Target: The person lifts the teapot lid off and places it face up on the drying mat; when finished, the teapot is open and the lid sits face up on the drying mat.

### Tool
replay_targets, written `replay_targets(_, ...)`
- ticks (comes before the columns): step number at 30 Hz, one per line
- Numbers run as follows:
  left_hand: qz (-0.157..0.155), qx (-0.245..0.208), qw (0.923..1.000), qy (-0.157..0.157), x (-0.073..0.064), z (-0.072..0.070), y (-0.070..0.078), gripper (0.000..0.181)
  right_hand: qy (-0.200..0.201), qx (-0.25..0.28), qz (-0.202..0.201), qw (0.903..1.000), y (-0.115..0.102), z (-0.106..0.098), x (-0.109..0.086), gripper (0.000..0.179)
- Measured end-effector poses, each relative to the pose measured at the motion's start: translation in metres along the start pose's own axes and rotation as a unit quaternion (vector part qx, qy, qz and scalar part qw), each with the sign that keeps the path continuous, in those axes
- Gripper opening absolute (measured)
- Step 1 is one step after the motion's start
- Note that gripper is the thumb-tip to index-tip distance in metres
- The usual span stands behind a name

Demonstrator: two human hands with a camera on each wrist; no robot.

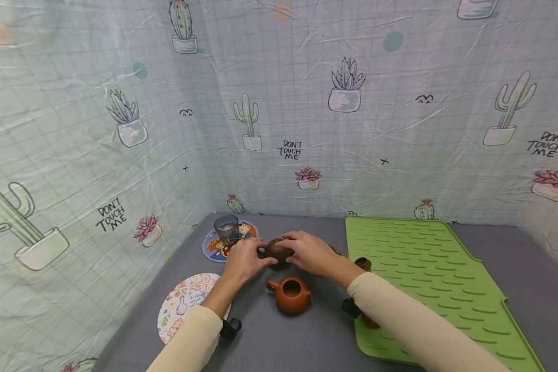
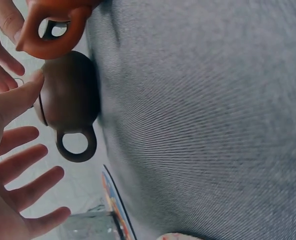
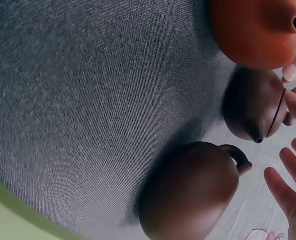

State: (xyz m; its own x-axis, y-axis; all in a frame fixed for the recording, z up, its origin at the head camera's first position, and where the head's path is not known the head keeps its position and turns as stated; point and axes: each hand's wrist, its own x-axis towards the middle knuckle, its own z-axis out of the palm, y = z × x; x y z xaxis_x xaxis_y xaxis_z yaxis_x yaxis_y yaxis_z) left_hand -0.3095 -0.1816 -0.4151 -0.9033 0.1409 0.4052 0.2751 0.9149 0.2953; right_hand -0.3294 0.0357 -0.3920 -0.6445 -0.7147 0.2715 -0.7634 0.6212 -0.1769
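A small dark brown teapot (image 1: 277,250) with its lid on stands on the grey table between both hands. My left hand (image 1: 247,257) is at its handle side, fingers spread and thumb tip right at the lid's edge in the left wrist view. From the other side my right hand (image 1: 309,251) reaches over it, with straight fingers spread apart and a fingertip close to the lid seam. Nearer to me sits an orange clay teapot (image 1: 292,295), its top uncovered. Another brown teapot (image 3: 190,192) stands beside the right hand, mostly hidden behind that hand in the head view.
On the right lies a green ridged mat (image 1: 428,289), with a small dark brown lid (image 1: 363,263) at its left edge and a reddish-brown piece (image 1: 371,321) partly under the right sleeve. A glass (image 1: 227,230) stands on a blue round mat (image 1: 209,248). A patterned round mat (image 1: 172,315) lies front left.
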Motion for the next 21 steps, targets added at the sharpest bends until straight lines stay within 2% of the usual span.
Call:
replay_targets(6,-0.019,0.017,0.9996,-0.014,0.0,0.006,-0.002,0.054,-0.013,0.001,0.002,0.9999,0.002,0.01,0.005,0.047)
replay_targets(12,-0.025,0.028,0.9992,-0.016,0.0,0.01,-0.002,0.055,-0.024,-0.012,0.008,0.9996,0.004,0.017,0.007,0.05)
replay_targets(21,-0.027,0.027,0.9991,-0.015,0.003,0.011,-0.001,0.052,-0.014,-0.021,0.007,0.9997,0.003,0.02,0.012,0.049)
